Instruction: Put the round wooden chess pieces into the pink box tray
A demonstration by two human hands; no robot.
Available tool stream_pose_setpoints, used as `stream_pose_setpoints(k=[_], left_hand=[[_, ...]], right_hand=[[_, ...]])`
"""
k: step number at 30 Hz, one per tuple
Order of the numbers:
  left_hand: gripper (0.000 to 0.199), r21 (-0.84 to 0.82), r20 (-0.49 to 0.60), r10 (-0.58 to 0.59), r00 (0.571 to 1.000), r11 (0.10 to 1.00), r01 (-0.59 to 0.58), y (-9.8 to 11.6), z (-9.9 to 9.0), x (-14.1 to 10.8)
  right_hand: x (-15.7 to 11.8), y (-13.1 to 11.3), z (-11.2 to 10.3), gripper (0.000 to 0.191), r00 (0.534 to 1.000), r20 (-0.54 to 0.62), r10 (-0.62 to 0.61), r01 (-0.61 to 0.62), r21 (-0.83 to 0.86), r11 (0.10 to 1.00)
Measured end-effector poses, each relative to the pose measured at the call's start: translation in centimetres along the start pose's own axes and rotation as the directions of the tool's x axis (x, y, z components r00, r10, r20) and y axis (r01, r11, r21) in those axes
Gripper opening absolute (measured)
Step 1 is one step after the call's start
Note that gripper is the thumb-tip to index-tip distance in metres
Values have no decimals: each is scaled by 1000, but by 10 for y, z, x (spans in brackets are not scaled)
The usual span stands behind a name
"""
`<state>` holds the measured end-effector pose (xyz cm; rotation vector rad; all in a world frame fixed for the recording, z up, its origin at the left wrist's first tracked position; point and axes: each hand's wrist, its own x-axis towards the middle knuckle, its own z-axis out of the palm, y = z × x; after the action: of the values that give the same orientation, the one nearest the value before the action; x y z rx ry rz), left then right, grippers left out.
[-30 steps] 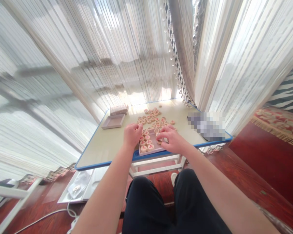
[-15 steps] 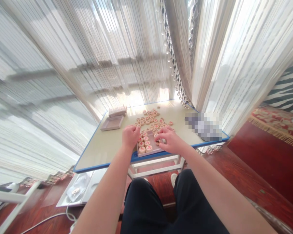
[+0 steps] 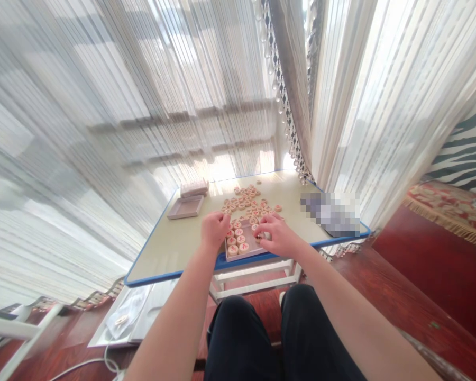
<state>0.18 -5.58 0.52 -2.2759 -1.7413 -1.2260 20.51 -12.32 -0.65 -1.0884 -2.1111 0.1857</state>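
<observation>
Near the table's front edge lies an open shallow box [image 3: 244, 256] with round wooden pieces [image 3: 243, 247] marked in red in its left part, and a few more at its upper right. My left hand [image 3: 215, 229] is closed at the box's left rim; what its fingers hold, if anything, is hidden. On the right side of the box, my right hand [image 3: 275, 233] has its fingers curled round a round piece [image 3: 258, 239] with a dark mark. Many loose pieces [image 3: 241, 203] are scattered on the table beyond the box.
On the pale blue-edged table [image 3: 162, 254], an empty tray [image 3: 185, 207] and a stacked box [image 3: 194, 188] lie at the back left. A blurred dark object [image 3: 333, 214] rests at the right. Sheer curtains [image 3: 206, 95] hang behind. A white box with a plastic bag [image 3: 125, 317] is below left.
The view has shifted slightly, so the table appears a little lower. Both hands stay at the box, with the right one still at the same piece.
</observation>
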Motion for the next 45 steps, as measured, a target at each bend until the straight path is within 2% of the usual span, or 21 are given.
stream_pose_setpoints(k=[4, 10, 14, 19, 21, 23, 25, 27, 32, 35, 39, 45], left_hand=[[34, 3, 18, -17, 1000, 1000, 17, 0, -1, 0], [50, -146, 101, -86, 991, 984, 100, -2, 0, 1], [55, -176, 157, -117, 981, 974, 144, -4, 2, 2], [61, -301, 6, -168, 986, 940, 162, -8, 4, 2], [65, -438, 8, -244, 970, 871, 223, -10, 6, 2], [72, -590, 103, -330, 938, 739, 325, -10, 9, 4], [80, -674, 224, -367, 903, 611, 415, -10, 13, 5], [82, -694, 288, -366, 885, 556, 456, -10, 15, 6], [79, -714, 248, -375, 893, 552, 430, -13, 16, 7], [73, -709, 188, -357, 915, 595, 378, -18, 17, 8], [71, -664, 171, -331, 928, 657, 357, -21, 19, 8], [69, -673, 140, -289, 947, 674, 305, -20, 17, 7]], right_hand=[[0, 3, 2, 16, 999, -28, 18, -17, 41, 999], [2, 9, 3, 19, 990, -65, 122, -112, 141, 984], [4, 11, 3, 22, 983, -94, 160, -146, 142, 979], [4, 11, 3, 24, 981, -86, 174, -160, 147, 976], [3, 11, 2, 24, 978, -86, 191, -176, 154, 972], [3, 11, 2, 24, 976, -85, 200, -185, 157, 970], [2, 12, 1, 22, 975, -86, 203, -187, 159, 969], [2, 13, 1, 20, 975, -95, 199, -183, 160, 970], [1, 16, 3, 17, 972, -99, 212, -194, 164, 967], [2, 16, 3, 16, 970, -97, 224, -206, 168, 964], [3, 16, 2, 15, 965, -82, 248, -231, 171, 958], [5, 15, 1, 14, 961, -75, 264, -247, 186, 951]])
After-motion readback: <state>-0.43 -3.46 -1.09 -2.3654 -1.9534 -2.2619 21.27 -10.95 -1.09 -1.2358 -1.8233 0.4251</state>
